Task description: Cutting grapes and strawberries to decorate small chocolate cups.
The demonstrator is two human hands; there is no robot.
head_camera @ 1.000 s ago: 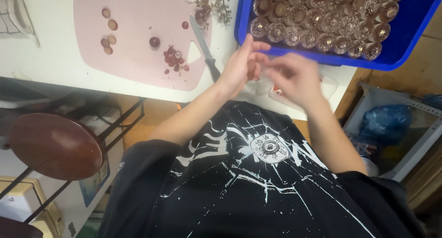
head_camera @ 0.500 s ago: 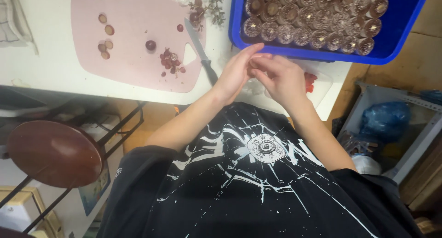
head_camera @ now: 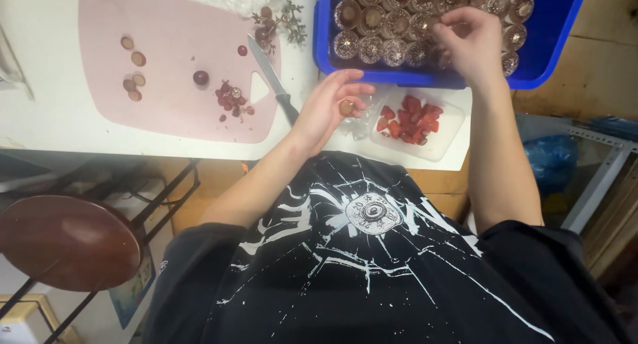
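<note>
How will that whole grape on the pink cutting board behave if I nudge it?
The whole grape looks round and smooth-skinned, so it will probably roll across the flat pink cutting board. It seems small and light, and may slip from a pinch.

The blue tray [head_camera: 565, 48] runs off the top edge at 12 o'clock, so its far rows of cups [head_camera: 372, 48] are cut off. The right hand [head_camera: 468, 41] covers a few cups, and whatever its fingertips pinch is hidden. The little brown bit [head_camera: 346, 107] in the left hand [head_camera: 329, 108] is too small to tell. At 9 o'clock, something on the worktop [head_camera: 40, 128] is clipped by the frame.
</note>
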